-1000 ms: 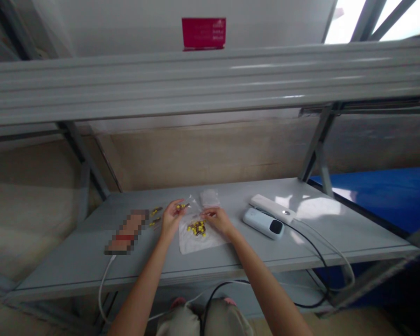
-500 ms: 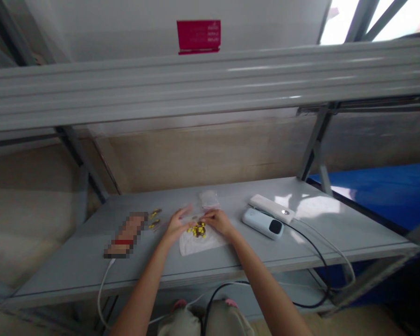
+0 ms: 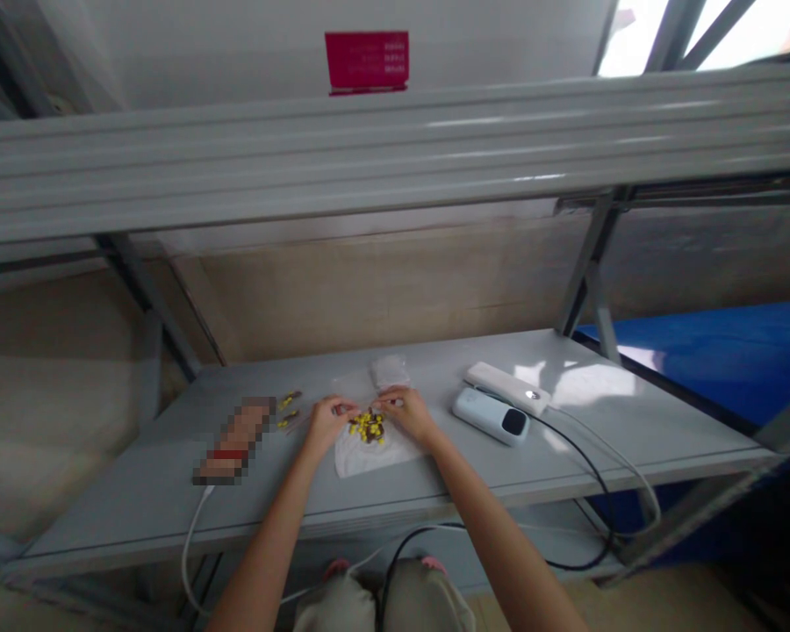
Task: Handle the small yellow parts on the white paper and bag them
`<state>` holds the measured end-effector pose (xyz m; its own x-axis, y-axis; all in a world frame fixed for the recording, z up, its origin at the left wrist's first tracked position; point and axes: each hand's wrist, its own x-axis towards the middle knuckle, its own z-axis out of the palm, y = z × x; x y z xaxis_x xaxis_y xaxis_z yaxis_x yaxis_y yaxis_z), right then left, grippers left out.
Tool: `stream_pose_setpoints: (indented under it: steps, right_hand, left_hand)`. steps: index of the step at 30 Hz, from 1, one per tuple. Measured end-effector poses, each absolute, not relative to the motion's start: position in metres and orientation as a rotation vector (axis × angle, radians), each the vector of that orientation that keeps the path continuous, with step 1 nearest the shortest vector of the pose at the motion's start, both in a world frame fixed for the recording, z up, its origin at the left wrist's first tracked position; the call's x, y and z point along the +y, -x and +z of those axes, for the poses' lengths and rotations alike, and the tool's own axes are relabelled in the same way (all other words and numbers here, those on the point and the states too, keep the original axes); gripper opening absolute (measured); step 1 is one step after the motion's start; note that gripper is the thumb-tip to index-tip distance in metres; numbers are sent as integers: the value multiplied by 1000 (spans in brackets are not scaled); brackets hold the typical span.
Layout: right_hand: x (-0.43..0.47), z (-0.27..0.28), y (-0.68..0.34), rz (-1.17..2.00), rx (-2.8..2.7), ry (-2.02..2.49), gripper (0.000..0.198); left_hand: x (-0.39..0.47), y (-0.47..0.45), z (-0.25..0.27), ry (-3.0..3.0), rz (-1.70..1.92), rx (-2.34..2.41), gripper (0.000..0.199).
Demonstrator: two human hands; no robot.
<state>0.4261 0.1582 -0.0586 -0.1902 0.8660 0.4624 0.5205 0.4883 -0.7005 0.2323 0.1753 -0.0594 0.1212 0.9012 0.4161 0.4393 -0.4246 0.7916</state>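
A small pile of yellow-and-brown pieces point(image 3: 367, 428) lies on a white sheet point(image 3: 359, 463), of paper or cloth, in the middle of the shelf. At the pile's left and far edge, my left hand point(image 3: 329, 420) is closed in a pinch; whatever its fingertips hold is too small to name. Facing it, my right hand point(image 3: 408, 412) also pinches, above the far right side of the pile. The two sets of fingertips are close together, slightly apart. Beyond my right hand sits a small clear-and-white plastic packet point(image 3: 390, 370).
On the left lie two small groups of yellow-and-brown pieces point(image 3: 289, 409), beside a blurred-out phone-shaped object point(image 3: 237, 441) with a white cable. A white power bank point(image 3: 506, 387) and a pale blue device point(image 3: 491, 417) lie right, with cables over the front edge. A metal beam point(image 3: 382, 162) crosses above.
My left hand has gone from spread fingers to a pinch, coming in near my right fingertips. My right hand stays almost in place. The whole view has shifted slightly.
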Motion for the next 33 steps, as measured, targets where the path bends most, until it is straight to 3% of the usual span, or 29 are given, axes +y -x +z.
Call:
stream_pose_setpoints:
  steps: [8, 33]
  right_hand:
    - [160, -64, -430, 629, -1854, 1182, 24]
    - [150, -52, -421, 385, -1968, 1363, 18]
  left_hand:
    - [173, -233, -56, -1996, 1270, 1201, 12]
    - [175, -232, -61, -2129, 1206, 1164, 6]
